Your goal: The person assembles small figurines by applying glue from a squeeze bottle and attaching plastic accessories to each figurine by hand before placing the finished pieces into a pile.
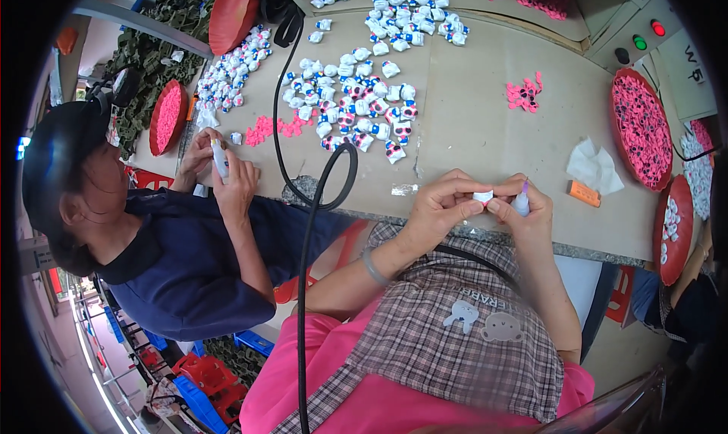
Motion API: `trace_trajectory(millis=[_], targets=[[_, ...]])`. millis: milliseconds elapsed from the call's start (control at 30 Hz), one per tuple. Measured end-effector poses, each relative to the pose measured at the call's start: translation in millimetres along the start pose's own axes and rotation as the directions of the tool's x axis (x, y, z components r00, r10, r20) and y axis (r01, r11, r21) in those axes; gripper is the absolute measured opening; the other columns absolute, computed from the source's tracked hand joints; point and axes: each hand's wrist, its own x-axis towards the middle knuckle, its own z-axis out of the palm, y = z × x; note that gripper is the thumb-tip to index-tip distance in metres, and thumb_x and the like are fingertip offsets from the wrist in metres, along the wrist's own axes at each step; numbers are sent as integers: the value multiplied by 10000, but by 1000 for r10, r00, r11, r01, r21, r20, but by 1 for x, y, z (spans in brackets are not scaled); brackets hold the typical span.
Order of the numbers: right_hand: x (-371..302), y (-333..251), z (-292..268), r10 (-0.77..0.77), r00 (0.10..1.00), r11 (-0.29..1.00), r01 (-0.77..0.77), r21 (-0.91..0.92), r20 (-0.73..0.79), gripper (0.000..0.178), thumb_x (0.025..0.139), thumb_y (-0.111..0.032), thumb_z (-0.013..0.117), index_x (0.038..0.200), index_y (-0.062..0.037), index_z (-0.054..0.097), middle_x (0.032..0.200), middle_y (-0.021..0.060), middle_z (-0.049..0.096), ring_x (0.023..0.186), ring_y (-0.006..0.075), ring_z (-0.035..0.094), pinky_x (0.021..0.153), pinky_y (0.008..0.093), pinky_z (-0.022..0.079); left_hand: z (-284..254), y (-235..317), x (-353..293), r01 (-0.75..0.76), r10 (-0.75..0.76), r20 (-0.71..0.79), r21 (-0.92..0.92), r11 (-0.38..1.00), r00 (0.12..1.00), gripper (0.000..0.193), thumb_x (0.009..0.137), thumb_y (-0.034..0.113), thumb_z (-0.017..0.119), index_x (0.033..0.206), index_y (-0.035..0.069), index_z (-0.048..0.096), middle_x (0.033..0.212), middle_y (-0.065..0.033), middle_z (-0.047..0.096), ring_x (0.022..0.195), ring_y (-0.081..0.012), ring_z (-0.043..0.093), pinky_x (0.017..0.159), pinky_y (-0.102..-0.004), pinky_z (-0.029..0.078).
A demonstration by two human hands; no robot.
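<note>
Close to the table's near edge, my left hand (446, 202) pinches a small white figure (483, 196) between thumb and fingertips. My right hand (526, 212) is closed round a small squeeze bottle (521, 203) with a purple needle tip pointing up and away from me. The right thumb meets the figure's right side, so both hands steady it. Fingers hide much of the figure. Right of my hands lie an orange block (584, 193) and a crumpled white tissue (594, 166). Farther off is a small pile of pink pieces with dark spots (523, 94).
Many white-and-blue figures (345, 73), some with pink faces, cover the table's middle. Red trays (616, 142) of pink pieces and white parts (667, 271) line the right. A black cable (305, 282) hangs across the view. At left, a co-worker (182, 259) holds another squeeze bottle.
</note>
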Motion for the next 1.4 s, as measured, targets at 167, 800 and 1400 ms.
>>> trace_trajectory(millis=[167,800,1400], targets=[[12,-19,1,-25,998,1000,25,6,56,246,779,30,678,1015,-29,640,893,22,563,801,81,530,709,194,427,-15,43,13,-227,247,27,501,835,969,271,810,-19,648,1078,17,647,949,-70,584,853,-151,585,722,-251,478],[34,-2,-21,-438,895,632,369,-681,78,435,741,85,495,1160,-26,529,1104,157,510,1020,302,519,905,367,419,-154,111,136,153,515,-25,966,-207,857,244,763,8,603,988,61,683,1040,-124,643,1014,-328,565,854,-430,477],[38,6,-23,-383,922,779,283,-560,-66,478,681,133,435,1131,1,525,1048,159,548,957,270,576,857,337,461,-176,111,152,33,249,-26,999,-25,968,358,759,-18,584,1104,49,651,1034,-160,660,956,-306,629,865,-372,483]])
